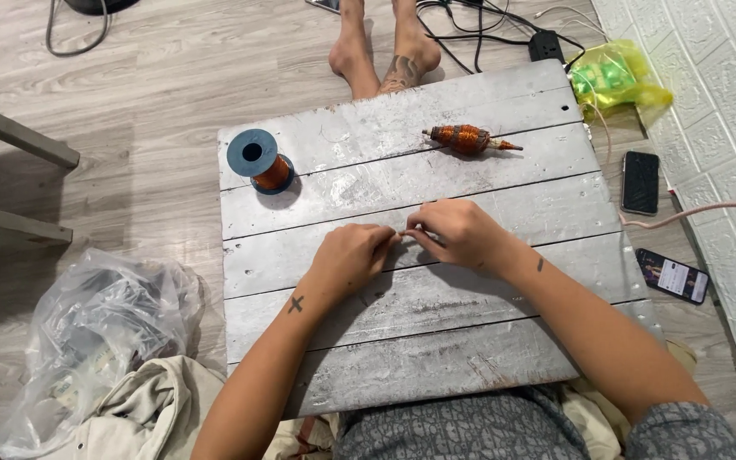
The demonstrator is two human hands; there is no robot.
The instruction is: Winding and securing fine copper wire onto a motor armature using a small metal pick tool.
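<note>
My left hand (349, 258) and my right hand (462, 233) meet fingertip to fingertip over the middle of a grey wooden board (436, 341). Both pinch something very small between thumb and fingers; it is too small to identify, possibly a thin wire. A blue spool of copper wire (259, 159) stands upright at the board's far left. A copper-wound motor armature (468, 138) lies on its side at the far right of the board.
Someone's bare feet (382, 53) rest beyond the board's far edge. Two phones (641, 181) (673, 276) lie on the floor to the right, near a yellow bag (619, 81) and a power strip (547, 44) with cables. A clear plastic bag (87, 341) sits at the left.
</note>
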